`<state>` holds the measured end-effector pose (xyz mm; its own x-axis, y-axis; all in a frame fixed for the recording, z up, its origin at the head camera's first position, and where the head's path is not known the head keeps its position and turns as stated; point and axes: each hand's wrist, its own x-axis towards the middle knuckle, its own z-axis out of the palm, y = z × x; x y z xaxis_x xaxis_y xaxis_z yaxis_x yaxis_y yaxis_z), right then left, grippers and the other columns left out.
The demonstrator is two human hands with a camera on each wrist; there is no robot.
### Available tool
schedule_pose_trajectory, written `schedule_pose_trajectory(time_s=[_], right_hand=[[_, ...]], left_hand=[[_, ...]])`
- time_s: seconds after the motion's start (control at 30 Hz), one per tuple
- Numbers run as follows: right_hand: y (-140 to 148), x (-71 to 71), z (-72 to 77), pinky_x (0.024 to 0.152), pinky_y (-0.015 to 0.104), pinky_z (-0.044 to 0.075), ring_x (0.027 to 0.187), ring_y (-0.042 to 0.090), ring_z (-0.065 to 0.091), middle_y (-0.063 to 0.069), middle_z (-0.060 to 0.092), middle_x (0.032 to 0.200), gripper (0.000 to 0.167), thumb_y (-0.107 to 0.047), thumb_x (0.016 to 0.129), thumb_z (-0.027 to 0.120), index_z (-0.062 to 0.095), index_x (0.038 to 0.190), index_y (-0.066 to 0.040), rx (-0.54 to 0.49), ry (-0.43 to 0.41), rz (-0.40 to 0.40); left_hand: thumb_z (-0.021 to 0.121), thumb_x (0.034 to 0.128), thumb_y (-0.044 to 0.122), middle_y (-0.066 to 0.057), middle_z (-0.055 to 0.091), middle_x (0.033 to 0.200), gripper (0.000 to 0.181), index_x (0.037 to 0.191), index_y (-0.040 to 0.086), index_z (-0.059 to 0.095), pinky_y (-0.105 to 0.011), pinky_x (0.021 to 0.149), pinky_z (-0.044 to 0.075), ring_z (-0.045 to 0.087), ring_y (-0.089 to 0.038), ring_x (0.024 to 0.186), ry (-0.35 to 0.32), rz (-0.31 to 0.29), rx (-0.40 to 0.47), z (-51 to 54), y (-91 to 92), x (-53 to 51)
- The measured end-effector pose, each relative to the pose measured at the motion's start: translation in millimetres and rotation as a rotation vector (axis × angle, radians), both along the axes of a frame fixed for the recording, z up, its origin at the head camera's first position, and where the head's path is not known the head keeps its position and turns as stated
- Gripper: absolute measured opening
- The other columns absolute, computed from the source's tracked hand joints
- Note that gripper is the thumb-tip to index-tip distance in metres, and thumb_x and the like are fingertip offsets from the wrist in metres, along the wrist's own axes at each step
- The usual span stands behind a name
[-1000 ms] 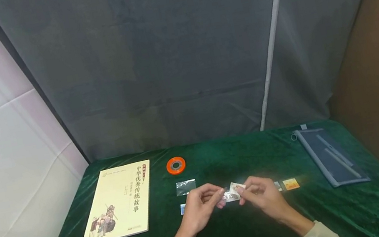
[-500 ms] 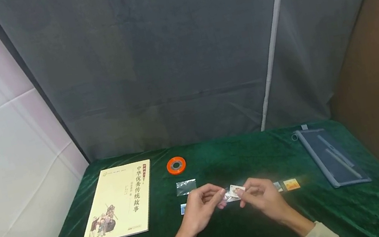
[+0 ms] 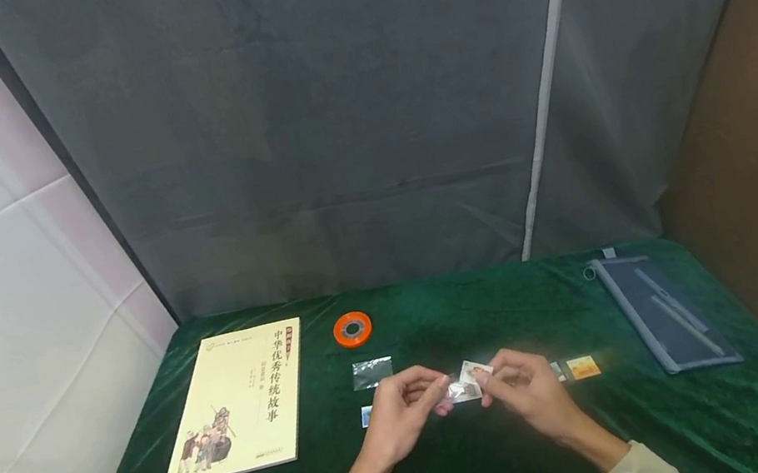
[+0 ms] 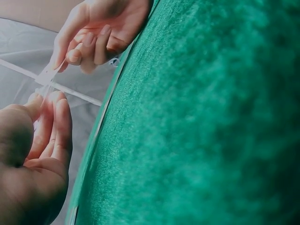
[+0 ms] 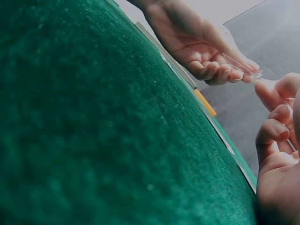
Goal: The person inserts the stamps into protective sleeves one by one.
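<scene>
My left hand (image 3: 405, 405) pinches a small clear plastic sleeve (image 4: 45, 90) between thumb and fingertips above the green cloth. Opposite it, my right hand (image 3: 531, 391) pinches a small white-edged stamp (image 3: 475, 371) with a picture on it. The stamp is tilted and meets the sleeve's right end; whether its edge is inside the sleeve I cannot tell. Part of a blue-edged stamp (image 3: 366, 417) shows beside the left hand. Right of the right hand lie an orange-yellow stamp (image 3: 583, 367) and another partly hidden stamp (image 3: 558, 371).
Behind the left hand lies another clear plastic sleeve (image 3: 373, 373). Farther back is an orange ring-shaped roll (image 3: 344, 341). A cream book (image 3: 237, 405) lies at left, and a blue zip pouch (image 3: 661, 322) holding slim items lies at right. A grey curtain (image 3: 334, 151) hangs behind the table.
Half a second ago the stamp dipped left over the sleeve; now it is tilted and slightly back to the right, much as at one second ago. Both hands keep their pinch.
</scene>
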<state>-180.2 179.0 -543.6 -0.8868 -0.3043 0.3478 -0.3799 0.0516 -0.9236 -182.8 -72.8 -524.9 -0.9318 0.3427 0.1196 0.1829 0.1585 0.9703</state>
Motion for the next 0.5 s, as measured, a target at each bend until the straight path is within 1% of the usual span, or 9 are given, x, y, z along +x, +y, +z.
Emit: schedule_pose_trajectory(time_s=[0.33, 0.5], right_hand=[[-2.1, 0.9, 1.8, 0.051, 0.029, 0.044, 0.054, 0.012, 0.049, 0.007, 0.078, 0.079, 0.010, -0.005, 0.104, 0.070, 0.070, 0.095, -0.010, 0.020, 0.001, 0.026], [-1.8, 1.8, 1.1, 0.048, 0.027, 0.041, 0.053, 0.010, 0.048, 0.007, 0.078, 0.079, 0.011, -0.006, 0.105, 0.069, 0.070, 0.094, -0.011, 0.042, -0.022, 0.056]], left_hand=[[0.075, 0.1046, 0.030, -0.007, 0.083, 0.096, 0.020, 0.112, 0.012, 0.079, -0.032, 0.076, 0.068, 0.081, -0.020, 0.081, -0.010, -0.007, 0.017, 0.5, -1.1, -0.3], [0.076, 0.1040, 0.030, -0.005, 0.084, 0.098, 0.019, 0.111, 0.013, 0.079, -0.031, 0.077, 0.067, 0.081, -0.021, 0.082, -0.005, 0.000, 0.012, 0.8, -0.6, -0.5]])
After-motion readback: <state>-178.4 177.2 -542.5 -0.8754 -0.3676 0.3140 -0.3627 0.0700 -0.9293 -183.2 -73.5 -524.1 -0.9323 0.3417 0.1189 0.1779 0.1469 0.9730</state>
